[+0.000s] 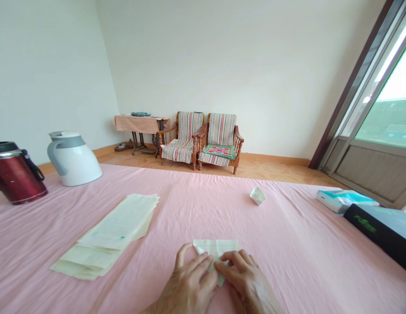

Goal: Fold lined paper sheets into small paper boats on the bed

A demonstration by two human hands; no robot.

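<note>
A partly folded sheet of pale paper (pixel 216 245) lies on the pink cloth in front of me. Its top edge runs straight, and a narrow tip pokes out below my fingers. From the left, my left hand (pixel 189 279) presses its fingers onto the paper, with the outermost finger bent out to the side. On the other side, my right hand (pixel 243 277) has its fingers curled and its thumb against the paper's middle. The hands cover much of the lower folds. Farther off, to the right, sits a small folded paper boat (pixel 257 196).
A stack of lined paper sheets (pixel 107 235) lies to the left. Behind it stand a white jug (pixel 80 159) and a red thermos (pixel 18 174). At right are a black box (pixel 379 233) and a blue-white pack (pixel 343 199). Two chairs (pixel 203 135) stand beyond the pink cloth (pixel 176 192).
</note>
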